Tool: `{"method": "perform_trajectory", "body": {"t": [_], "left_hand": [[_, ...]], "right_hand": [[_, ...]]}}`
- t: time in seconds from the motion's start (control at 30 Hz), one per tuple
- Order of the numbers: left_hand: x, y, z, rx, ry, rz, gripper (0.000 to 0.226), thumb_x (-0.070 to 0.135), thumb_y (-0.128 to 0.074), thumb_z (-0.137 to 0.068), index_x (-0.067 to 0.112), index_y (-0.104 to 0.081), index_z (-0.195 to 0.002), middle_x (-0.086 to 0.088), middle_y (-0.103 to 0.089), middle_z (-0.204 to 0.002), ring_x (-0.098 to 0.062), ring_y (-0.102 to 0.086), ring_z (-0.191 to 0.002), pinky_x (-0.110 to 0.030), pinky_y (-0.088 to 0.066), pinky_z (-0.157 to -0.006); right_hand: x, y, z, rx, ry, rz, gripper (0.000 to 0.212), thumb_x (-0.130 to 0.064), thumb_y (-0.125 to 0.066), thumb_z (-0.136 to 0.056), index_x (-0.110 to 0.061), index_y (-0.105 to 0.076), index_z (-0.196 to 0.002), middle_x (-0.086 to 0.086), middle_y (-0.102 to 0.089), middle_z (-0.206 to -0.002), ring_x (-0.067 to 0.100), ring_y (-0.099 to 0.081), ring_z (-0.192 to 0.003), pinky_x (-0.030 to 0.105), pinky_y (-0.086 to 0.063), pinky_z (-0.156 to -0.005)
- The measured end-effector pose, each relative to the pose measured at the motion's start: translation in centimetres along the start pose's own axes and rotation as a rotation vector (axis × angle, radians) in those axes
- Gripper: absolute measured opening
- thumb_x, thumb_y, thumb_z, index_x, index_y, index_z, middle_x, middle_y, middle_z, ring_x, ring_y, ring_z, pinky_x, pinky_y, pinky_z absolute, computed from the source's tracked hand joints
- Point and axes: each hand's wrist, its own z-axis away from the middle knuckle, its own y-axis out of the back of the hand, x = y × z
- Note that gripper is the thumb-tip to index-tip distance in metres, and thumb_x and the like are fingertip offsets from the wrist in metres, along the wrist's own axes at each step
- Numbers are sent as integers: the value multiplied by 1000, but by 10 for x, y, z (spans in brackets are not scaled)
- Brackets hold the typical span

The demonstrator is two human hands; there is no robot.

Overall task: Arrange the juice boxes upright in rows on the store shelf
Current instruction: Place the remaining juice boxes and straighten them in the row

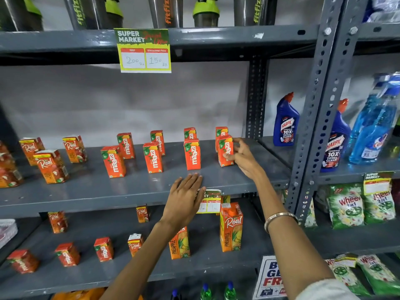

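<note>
Several orange Maaza juice boxes stand upright in two rows on the grey middle shelf (134,187). My right hand (242,155) grips the rightmost front Maaza box (225,151) from its right side. Another Maaza box (192,154) stands just left of it, and two more (152,157) (113,161) stand further left. My left hand (186,194) rests flat, fingers apart, on the shelf's front edge, holding nothing. Real juice boxes (52,166) stand at the shelf's left end.
The lower shelf holds small Maaza and Real boxes and two tall pineapple Real cartons (230,227). Harpic bottles (285,122) and blue spray bottles stand on the right-hand rack beyond a perforated steel post (313,118). A price tag (144,50) hangs from the shelf above.
</note>
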Motion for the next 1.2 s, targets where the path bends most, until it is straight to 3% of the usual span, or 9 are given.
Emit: {"method": "perform_trajectory", "body": {"t": [0.37,0.43,0.53,0.6,0.67,0.73,0.83,1.03,1.2], "left_hand": [[5,5,-2,-33,27,41,55,47,-22,-106,22,-32,-154,3,-34,-162,-12,-24,-152,-32,-4,-125],[15,10,-3,-10,68,197,53,47,-26,-106,24,-33,-154,4,-35,-161,-11,-27,-150,-34,-9,-125],[50,14,-21,35,137,645,53,48,-34,-104,30,-32,-154,17,-33,-156,-2,-29,-142,-28,-24,-117],[75,11,-47,24,214,916,52,41,-37,-105,27,-28,-155,25,-31,-145,4,-29,-133,-20,-25,-110],[91,5,-75,1,320,1032,51,36,-34,-107,22,-26,-156,20,-33,-136,2,-32,-126,-21,-26,-105],[93,-2,-97,-5,393,1044,46,33,-30,-108,17,-35,-151,9,-45,-139,-7,-41,-127,-26,-30,-106],[88,-12,-111,1,459,1013,41,32,-31,-108,13,-56,-133,-11,-62,-134,-26,-58,-125,-34,-42,-105],[80,-6,-102,42,478,998,39,32,-32,-107,13,-63,-121,-14,-65,-130,-23,-61,-115,-41,-45,-108],[83,-3,-109,33,470,1027,42,29,-31,-108,9,-61,-130,-14,-64,-131,-23,-60,-117,-39,-44,-108]], "right_hand": [[10,2,2,-28,36,37,59,-1,-69,-87,-17,-38,-134,12,-55,-139,25,-58,-124,49,-49,-103],[13,4,3,-33,30,87,63,3,-69,-86,-14,-36,-138,13,-54,-141,24,-57,-126,46,-49,-105],[18,10,9,-17,56,134,68,5,-66,-86,-8,-35,-145,12,-54,-143,22,-55,-129,39,-48,-105],[19,14,14,-2,81,131,63,5,-61,-90,-4,-37,-147,15,-54,-144,25,-55,-130,43,-46,-108],[18,17,17,-2,116,156,49,3,-57,-93,0,-47,-141,18,-58,-138,27,-59,-126,47,-46,-108],[17,13,19,-16,156,228,35,-1,-55,-95,0,-59,-130,17,-66,-128,27,-63,-119,48,-48,-106],[17,7,22,-19,203,337,30,-8,-54,-97,-7,-66,-124,11,-71,-120,23,-66,-112,44,-50,-102],[16,3,32,-50,247,396,31,-12,-55,-97,-12,-66,-126,9,-72,-120,21,-66,-111,40,-50,-102],[11,6,33,-54,218,418,33,-12,-54,-97,-14,-64,-128,8,-70,-123,17,-64,-111,37,-48,-103]]}}
